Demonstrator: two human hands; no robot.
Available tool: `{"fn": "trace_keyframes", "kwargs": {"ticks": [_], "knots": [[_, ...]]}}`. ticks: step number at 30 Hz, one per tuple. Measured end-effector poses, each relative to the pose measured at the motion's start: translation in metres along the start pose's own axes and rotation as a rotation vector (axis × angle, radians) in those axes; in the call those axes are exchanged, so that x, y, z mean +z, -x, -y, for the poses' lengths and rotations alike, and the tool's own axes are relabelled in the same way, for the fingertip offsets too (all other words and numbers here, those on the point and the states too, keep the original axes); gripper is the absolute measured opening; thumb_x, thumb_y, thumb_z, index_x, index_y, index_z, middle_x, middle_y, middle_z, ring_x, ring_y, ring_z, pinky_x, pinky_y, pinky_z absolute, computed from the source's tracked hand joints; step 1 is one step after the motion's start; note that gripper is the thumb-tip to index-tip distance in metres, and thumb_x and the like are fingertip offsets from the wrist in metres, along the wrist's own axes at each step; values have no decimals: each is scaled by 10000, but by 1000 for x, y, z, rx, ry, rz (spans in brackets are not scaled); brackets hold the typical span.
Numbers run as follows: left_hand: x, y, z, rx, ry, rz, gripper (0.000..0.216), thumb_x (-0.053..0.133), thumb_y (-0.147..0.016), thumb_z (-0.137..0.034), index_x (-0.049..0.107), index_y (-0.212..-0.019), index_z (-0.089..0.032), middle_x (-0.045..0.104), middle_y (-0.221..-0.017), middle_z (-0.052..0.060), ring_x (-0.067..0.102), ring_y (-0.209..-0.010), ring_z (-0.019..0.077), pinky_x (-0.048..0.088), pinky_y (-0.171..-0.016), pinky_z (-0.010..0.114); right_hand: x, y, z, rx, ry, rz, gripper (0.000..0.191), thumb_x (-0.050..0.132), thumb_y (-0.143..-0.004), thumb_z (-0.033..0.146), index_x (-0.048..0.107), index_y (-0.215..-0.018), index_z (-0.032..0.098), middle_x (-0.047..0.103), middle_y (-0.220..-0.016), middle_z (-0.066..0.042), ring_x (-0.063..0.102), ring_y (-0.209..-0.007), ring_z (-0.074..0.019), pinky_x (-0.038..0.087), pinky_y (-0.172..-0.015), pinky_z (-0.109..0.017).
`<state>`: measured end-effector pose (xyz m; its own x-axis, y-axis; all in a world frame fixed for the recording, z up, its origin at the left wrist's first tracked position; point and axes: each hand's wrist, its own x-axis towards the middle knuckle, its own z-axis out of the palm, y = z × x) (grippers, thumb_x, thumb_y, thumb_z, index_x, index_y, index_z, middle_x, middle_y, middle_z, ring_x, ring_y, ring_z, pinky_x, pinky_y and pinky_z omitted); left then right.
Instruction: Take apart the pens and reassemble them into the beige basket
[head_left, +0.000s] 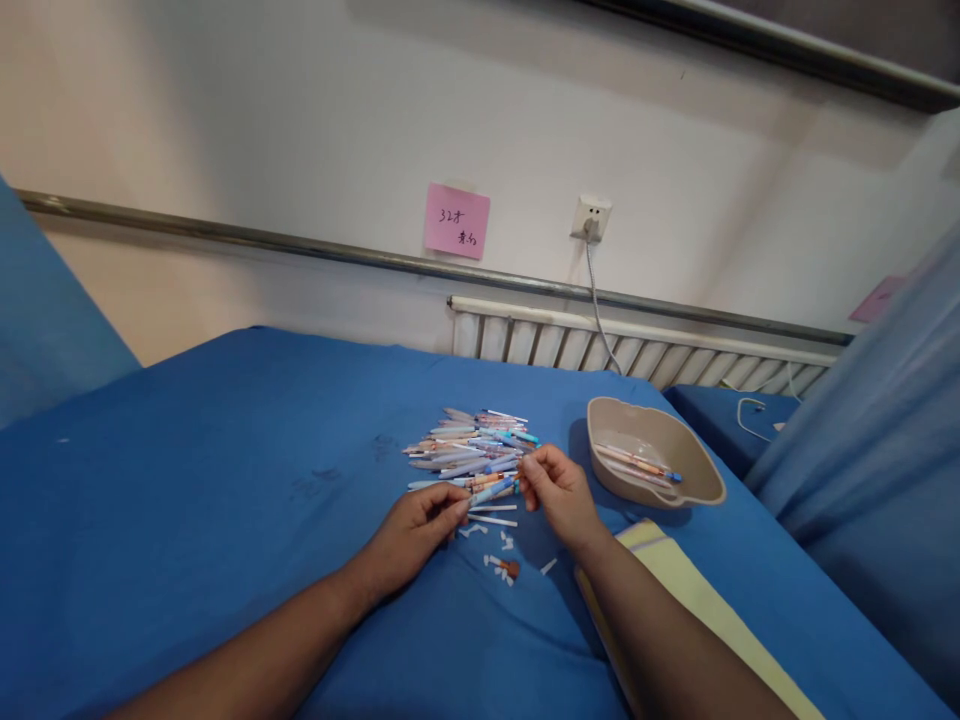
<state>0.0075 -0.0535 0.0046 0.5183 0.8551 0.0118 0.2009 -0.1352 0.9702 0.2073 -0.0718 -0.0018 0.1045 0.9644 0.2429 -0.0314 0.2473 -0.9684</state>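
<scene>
My left hand (426, 520) is closed on a light blue pen (493, 491), pinching its left end between thumb and fingers. At the other end of the pen, where a bit of orange shows, my right hand (559, 490) has its fingers pinched together. Whether the orange part is joined to the pen cannot be made out. Just beyond both hands lies a pile of pens (457, 448) in grey, white, blue and orange. Thin white sticks (495, 520) rest below the held pen. Several small white pieces (507, 541) and a small brown piece (511, 569) are scattered nearer to me.
A beige plastic basin (701, 470) with several pens in it stands to the right. In front of it lies a folded yellow cloth or pad (686, 590), partly under my right forearm. Blue cloth (225, 480) covers the table. A radiator (544, 342) and wall socket (591, 218) are behind.
</scene>
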Motion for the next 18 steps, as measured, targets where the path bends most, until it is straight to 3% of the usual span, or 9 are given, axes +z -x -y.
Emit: {"fn": "trace_keyframes", "kwargs": {"ticks": [18], "knots": [[0,3,-6,77,-209,88,279,507,-816,-376,638,-921,-152,617,-819,16,524,-745,153,411,-685,233,0,0,-1,1,73,0,396,561,-764,537,437,-608,195,480,-445,71,391,-333,-61,275,-359,-193]]}}
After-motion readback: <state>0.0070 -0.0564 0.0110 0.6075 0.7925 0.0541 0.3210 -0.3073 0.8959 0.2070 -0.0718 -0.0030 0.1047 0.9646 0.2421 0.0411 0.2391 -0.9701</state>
